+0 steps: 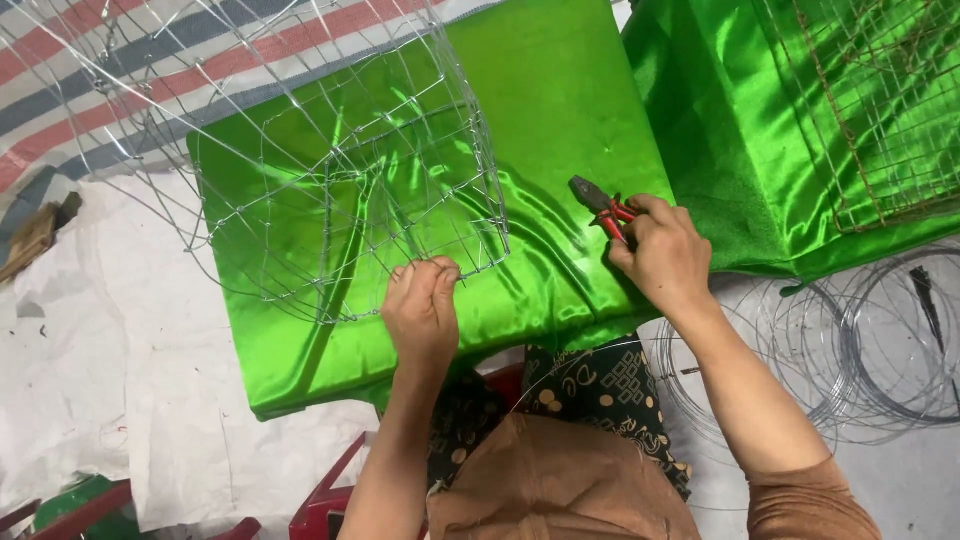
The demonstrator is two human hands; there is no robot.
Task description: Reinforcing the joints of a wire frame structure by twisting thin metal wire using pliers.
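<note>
A silvery wire mesh frame (330,190) lies on a block covered in shiny green satin cloth (520,120). My left hand (422,308) pinches the frame's near bottom edge, fingers closed on the wire. My right hand (662,252) rests on the green cloth to the right of the frame. It is closed around red-handled pliers (598,205), whose dark jaws point up and left, apart from the mesh.
A second green satin block (730,130) with a rusty wire grid (880,110) on it lies at the upper right. Coils of loose wire (860,350) lie on the floor at right. A striped tarp (120,60), white sheeting (90,370) and a red stool (325,500) lie nearby.
</note>
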